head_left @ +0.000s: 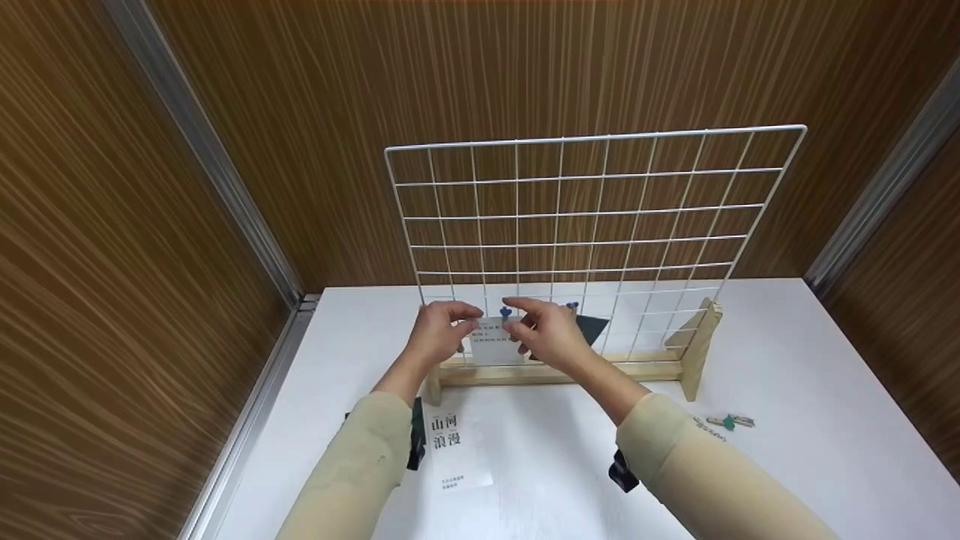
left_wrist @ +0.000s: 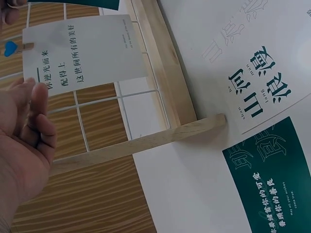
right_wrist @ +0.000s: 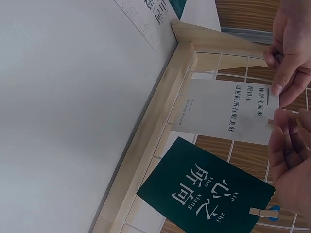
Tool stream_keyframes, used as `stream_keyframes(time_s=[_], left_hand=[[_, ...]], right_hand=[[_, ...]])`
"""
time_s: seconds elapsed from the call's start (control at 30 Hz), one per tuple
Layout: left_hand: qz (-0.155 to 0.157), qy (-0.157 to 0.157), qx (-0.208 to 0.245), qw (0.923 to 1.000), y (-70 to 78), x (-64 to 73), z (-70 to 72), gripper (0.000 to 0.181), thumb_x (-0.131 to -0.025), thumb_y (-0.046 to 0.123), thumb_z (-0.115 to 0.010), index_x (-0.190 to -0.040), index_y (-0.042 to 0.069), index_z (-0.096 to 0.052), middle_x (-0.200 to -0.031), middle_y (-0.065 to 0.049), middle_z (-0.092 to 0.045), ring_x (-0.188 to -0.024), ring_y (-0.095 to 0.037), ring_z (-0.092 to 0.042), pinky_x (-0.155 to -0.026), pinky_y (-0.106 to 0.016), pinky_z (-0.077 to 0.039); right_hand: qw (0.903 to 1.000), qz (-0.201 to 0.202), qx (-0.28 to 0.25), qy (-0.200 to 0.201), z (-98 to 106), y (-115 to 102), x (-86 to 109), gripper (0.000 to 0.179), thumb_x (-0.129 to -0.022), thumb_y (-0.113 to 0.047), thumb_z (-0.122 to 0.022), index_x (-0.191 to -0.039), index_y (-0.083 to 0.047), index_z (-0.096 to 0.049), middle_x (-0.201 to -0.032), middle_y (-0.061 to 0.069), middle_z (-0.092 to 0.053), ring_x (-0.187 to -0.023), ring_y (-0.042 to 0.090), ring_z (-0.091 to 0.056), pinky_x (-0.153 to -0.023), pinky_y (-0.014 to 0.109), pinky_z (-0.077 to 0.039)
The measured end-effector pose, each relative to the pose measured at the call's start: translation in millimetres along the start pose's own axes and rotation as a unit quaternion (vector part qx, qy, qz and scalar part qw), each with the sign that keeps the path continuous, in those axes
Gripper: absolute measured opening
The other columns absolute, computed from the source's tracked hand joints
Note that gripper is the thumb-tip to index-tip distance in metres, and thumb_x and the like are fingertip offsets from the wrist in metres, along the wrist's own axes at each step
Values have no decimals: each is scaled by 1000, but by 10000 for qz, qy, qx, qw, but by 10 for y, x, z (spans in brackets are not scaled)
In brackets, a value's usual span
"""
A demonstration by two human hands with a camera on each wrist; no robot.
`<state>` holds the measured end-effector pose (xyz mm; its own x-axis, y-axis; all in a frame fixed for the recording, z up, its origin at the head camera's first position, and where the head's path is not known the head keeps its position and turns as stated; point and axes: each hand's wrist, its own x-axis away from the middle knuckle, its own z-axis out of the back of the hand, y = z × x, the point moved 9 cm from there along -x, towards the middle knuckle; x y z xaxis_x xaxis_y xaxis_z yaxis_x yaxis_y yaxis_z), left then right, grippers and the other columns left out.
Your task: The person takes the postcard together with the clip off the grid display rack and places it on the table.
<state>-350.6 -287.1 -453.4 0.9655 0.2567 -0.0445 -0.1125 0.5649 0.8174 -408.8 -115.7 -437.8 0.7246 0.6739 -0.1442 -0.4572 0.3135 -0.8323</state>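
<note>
A white card printed with dark characters hangs on the wire grid from a small wooden peg with a blue heart. My left hand pinches the card's upper left corner between thumb and index finger. Close beside the opposite upper corner is my right hand, its thumb and index finger apart around the level of the peg. Lower on the grid, next to the white card, a dark green card hangs tilted from another peg with a blue heart.
A wooden base carries the grid, with an upright end piece. On the white table lie a printed white card, a green card and wooden pegs with a green piece. Wood-grain panels stand behind and at both sides.
</note>
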Motion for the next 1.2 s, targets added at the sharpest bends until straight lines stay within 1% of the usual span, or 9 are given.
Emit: stream_keyframes(time_s=[0.3, 0.47, 0.57, 0.7, 0.83, 0.9, 1.0, 1.13, 1.2], left_hand=[[-141, 121, -23, 9998, -4, -14, 0, 18, -104, 8, -69, -117, 11, -80, -119, -2, -77, -107, -18, -70, -63, -27, -58], [-78, 121, 11, 9999, -21, -14, 8, 18, -104, 9, -70, -116, 14, -81, -118, -1, -77, -92, -28, -73, -57, -24, -53], [-33, 148, 44, 9999, -33, -13, 16, 18, -104, 9, -70, -115, 16, -82, -117, 0, -77, -88, -29, -72, -56, -25, -52], [-46, 175, 8, 9998, -43, -13, 14, 18, -104, 9, -70, -114, 17, -82, -116, 2, -77, -102, -18, -71, -73, -31, -59], [-48, 164, 32, 9998, -44, -13, 11, 17, -104, 9, -70, -113, 17, -82, -116, 2, -77, -109, -17, -71, -88, -38, -60], [-71, 178, 11, 9998, -40, -15, 13, 17, -104, 9, -70, -113, 17, -82, -116, 2, -77, -111, -17, -71, -92, -38, -59], [-87, 184, 7, 9998, -43, -21, 14, 16, -103, 9, -71, -112, 17, -82, -116, 2, -78, -111, -17, -72, -91, -38, -60], [-161, 193, -28, 9997, -40, -29, 17, 16, -103, 9, -71, -112, 15, -82, -115, 1, -78, -114, -18, -72, -98, -40, -58], [-225, 201, -62, 9995, -32, -32, 17, 16, -103, 8, -70, -112, 14, -82, -114, 0, -78, -115, -19, -71, -102, -40, -55]], right_hand=[[9999, 10, 65, 95, -30, 69, -48, 46, -103, -16, -71, -148, -8, -62, -84, 10, -74, -72, 33, -74, -54, 25, -53], [9994, 60, 325, 70, -44, 57, -63, 46, -105, -18, -70, -149, -9, -61, -85, 9, -74, -73, 36, -74, -53, 25, -52], [9989, 109, 459, 38, -53, 52, -72, 46, -105, -19, -69, -149, -9, -61, -84, 8, -74, -72, 37, -74, -53, 25, -51], [9987, 109, 492, -5, -63, 73, -76, 44, -105, -19, -69, -148, -10, -63, -84, 8, -74, -72, 38, -74, -52, 25, -50], [9992, 44, 388, 39, -67, 88, -88, 40, -105, -16, -69, -144, -9, -66, -85, 10, -74, -71, 34, -74, -53, 25, -53], [9995, 11, 293, 89, -68, 91, -96, 38, -105, -14, -69, -142, -8, -67, -84, 10, -75, -70, 30, -74, -54, 26, -55], [9998, -91, 101, 157, -72, 109, -110, 36, -104, -11, -69, -140, -7, -69, -83, 9, -74, -69, 24, -73, -57, 29, -59], [9992, -236, -179, 258, -77, 139, -123, 31, -105, -10, -68, -136, -6, -72, -83, 7, -74, -70, 19, -71, -63, 39, -63], [9987, -232, -293, 335, -75, 141, -131, 28, -105, -8, -68, -132, -5, -74, -82, 7, -73, -69, 18, -71, -63, 39, -63]])
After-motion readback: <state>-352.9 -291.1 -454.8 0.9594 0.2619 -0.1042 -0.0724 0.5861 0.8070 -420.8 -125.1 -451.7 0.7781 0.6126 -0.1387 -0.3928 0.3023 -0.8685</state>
